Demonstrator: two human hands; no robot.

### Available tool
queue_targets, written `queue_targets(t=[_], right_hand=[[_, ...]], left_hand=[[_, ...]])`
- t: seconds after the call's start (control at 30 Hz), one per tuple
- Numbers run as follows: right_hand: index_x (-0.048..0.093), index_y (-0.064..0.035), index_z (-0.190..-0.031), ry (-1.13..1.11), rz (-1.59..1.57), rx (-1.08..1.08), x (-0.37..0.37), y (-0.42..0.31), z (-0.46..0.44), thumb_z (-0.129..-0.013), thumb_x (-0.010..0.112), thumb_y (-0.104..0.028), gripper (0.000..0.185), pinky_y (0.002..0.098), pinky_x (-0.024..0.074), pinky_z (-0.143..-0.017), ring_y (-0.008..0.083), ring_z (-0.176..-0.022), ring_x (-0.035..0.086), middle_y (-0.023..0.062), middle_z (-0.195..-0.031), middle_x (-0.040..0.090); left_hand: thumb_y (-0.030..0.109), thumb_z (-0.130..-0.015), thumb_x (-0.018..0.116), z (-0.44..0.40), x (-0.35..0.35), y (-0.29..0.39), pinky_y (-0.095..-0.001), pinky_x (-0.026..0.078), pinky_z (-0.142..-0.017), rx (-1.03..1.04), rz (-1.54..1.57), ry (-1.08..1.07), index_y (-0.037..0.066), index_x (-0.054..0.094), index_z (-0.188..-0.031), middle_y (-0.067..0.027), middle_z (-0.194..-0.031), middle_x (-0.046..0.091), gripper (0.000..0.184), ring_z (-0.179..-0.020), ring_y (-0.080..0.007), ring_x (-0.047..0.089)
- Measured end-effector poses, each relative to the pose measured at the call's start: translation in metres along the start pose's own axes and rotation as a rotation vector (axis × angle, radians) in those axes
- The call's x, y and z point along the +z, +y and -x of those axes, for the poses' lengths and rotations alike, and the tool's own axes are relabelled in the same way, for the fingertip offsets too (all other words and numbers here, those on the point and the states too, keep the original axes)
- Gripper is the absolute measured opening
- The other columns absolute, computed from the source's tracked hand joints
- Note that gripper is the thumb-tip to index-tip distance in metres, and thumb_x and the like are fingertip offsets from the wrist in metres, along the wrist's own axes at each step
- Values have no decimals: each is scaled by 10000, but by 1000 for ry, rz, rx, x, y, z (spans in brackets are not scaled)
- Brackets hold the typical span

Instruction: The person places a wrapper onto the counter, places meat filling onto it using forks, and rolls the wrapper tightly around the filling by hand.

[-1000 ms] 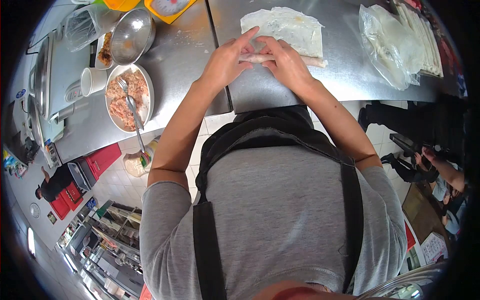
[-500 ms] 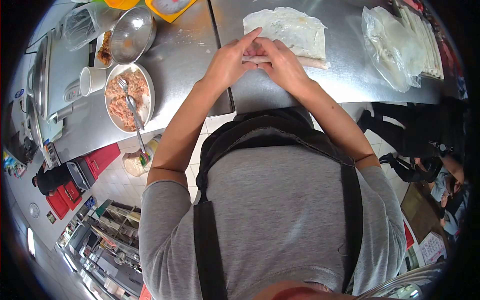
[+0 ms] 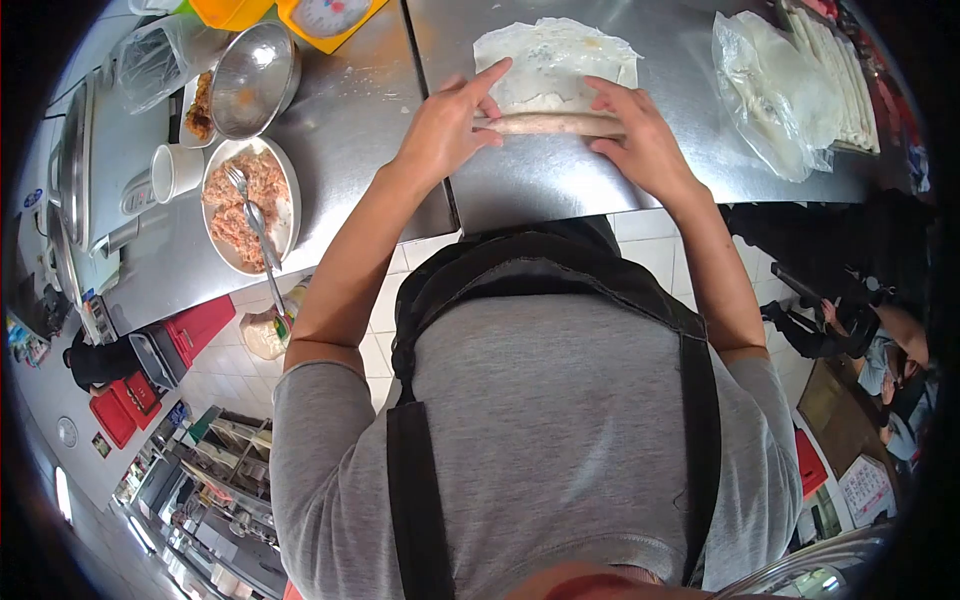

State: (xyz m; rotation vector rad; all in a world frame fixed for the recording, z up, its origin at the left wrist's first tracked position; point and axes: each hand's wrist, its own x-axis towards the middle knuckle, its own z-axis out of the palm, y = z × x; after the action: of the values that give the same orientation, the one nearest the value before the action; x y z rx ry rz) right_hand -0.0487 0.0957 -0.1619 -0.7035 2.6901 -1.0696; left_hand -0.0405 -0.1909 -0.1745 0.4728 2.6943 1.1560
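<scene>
A thin whitish sheet (image 3: 555, 62) lies on the steel table, its near edge rolled into a long, narrow roll (image 3: 560, 124) with pinkish filling showing through. At the roll's left end is my left hand (image 3: 450, 122), thumb and fingers around that end. My right hand (image 3: 640, 135) is at the other end, fingers on the far side and thumb on the near side. Both hands have their fingers apart, with the roll's ends between thumb and fingers.
To the left stand an oval dish of minced meat (image 3: 232, 190) with a fork and spoon, a metal bowl (image 3: 255, 80), a white cup (image 3: 177, 172) and a yellow scale (image 3: 330, 20). Stacked sheets (image 3: 845, 85) and a plastic bag (image 3: 765, 100) lie right. People are at the right edge.
My right hand has moved right, from the roll's middle to its right end, exposing the middle. My left hand has shifted slightly left. The view has moved a little.
</scene>
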Motion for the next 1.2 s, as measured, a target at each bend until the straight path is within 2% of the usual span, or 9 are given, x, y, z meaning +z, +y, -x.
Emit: queue_targets(t=[0.1,0.3,0.4,0.43,0.63,0.73,0.9,1.13,1.2], right_hand=[[507,-144,-1467,-39,24,20,-5,9,7,-753,791,44,792,407,545,-964,314,-1123,624,128,-1168,655],[522,-138,-1450,-54,-9,61,-5,14,12,-766,772,45,752,409,538,-971,321,-1090,635,126,-1138,656],[540,-136,-1431,35,32,-48,4,11,5,-766,768,44,726,413,545,-945,321,-1054,641,121,-1106,661],[547,-135,-1424,74,54,-104,10,10,3,-766,767,44,716,415,548,-934,321,-1043,642,118,-1093,663],[577,-125,-1383,16,-21,8,12,9,4,-763,776,30,669,422,542,-922,312,-1032,636,101,-1038,666],[577,-134,-1387,86,51,-110,12,10,4,-773,780,18,664,409,561,-900,303,-1008,655,98,-1027,667],[615,-113,-1277,40,-66,17,9,17,4,-795,787,2,525,388,578,-873,266,-968,682,86,-1005,691],[703,-34,-999,-89,-236,228,-9,27,-8,-850,760,-45,160,348,558,-806,247,-899,689,82,-952,712],[722,-33,-958,-55,-217,229,-10,31,-11,-865,748,-60,101,345,548,-796,246,-899,675,83,-956,712]], left_hand=[[-37,-696,854,-2,4,8,-374,569,-885,46,11,44,227,458,-1545,-82,-1003,710,973,-930,-249,647],[-53,-679,853,-5,9,4,-383,565,-903,-108,124,-75,234,454,-1547,-81,-1020,702,998,-942,-264,645],[-57,-685,850,-8,17,17,-388,568,-896,47,18,24,236,448,-1550,-88,-1014,695,998,-934,-262,658],[-57,-686,849,-10,23,19,-389,568,-897,37,16,-3,235,446,-1551,-89,-1016,694,998,-941,-262,659],[-56,-696,844,-8,26,19,-379,562,-893,19,50,-15,223,444,-1552,-84,-1023,696,985,-941,-251,667],[-49,-715,843,-6,23,16,-368,560,-885,67,31,34,223,449,-1552,-85,-1023,704,964,-911,-228,673],[-25,-764,836,-11,13,12,-304,541,-880,-124,221,-102,214,440,-1562,-80,-1055,717,922,-920,-156,660],[-35,-786,825,-26,2,-8,-272,514,-839,-169,503,-159,104,480,-1521,-12,-897,690,824,-858,-96,631],[-36,-791,819,-29,0,-12,-278,510,-828,-189,645,-171,88,491,-1508,-3,-876,677,798,-838,-92,621]])
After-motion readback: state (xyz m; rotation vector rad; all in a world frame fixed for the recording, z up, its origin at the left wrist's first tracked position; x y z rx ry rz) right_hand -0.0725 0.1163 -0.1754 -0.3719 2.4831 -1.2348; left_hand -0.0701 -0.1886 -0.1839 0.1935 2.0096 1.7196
